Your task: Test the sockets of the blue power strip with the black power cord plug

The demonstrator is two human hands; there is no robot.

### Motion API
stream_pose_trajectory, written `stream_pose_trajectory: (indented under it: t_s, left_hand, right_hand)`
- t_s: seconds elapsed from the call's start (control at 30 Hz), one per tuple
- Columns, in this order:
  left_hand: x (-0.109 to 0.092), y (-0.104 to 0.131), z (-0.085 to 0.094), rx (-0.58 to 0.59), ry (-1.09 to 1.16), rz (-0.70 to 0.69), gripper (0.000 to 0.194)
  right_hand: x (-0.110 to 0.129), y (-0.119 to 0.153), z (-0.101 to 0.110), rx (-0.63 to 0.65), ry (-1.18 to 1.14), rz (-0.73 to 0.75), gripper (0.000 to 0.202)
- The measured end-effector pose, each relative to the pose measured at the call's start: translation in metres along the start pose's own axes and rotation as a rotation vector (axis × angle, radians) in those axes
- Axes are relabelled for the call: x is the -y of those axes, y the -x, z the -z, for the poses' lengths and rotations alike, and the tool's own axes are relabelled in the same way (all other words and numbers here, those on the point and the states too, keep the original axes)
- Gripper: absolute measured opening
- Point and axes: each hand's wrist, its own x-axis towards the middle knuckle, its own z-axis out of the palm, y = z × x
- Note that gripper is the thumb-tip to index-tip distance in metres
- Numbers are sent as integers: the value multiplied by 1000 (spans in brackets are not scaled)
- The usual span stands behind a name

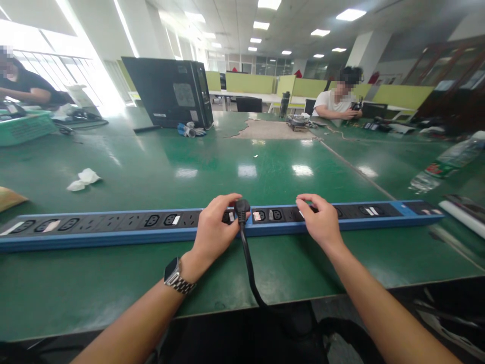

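A long blue power strip (140,235) with black sockets lies across the green table in front of me. My left hand (215,220), with a metal-banded watch on the wrist, grips a black power plug (241,206) between thumb and fingers. The plug is over the middle of the strip; whether its prongs sit in a socket is hidden. Its black cable (250,273) runs down over the table's near edge. Farther right, my right hand (320,220) rests at the strip with thumb and fingers curled together. What those fingers hold, if anything, cannot be made out.
Crumpled tissue (85,178) lies at left, near a green basket (28,127). A black computer case (166,93) stands behind, with gloves (191,130) beside it. A plastic bottle (447,159) lies right. Two people sit farther off: one left, one person (335,103) at back right.
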Motion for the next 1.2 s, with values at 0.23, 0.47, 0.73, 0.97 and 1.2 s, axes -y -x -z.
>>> stream_pose_trajectory:
  t_s: [0.23,0.47,0.73,0.97,1.2]
  left_hand:
    - [-50,-33,-31,-5,79,-127,57]
    - [-28,-26,-27,172,-120,-122,71]
    - [-2,-6,-18,347,-377,-65,50]
    - [-4,-6,-20,369,-394,-54,46]
    - [-1,-7,-21,380,-383,-67,47]
  right_hand:
    - [84,-17,37,436,71,-2,40]
    - [51,-29,43,467,352,45,25]
    - [33,-30,29,464,609,101,26]
    - [43,-19,15,456,737,116,26]
    - [51,-50,93,184,464,-31,30]
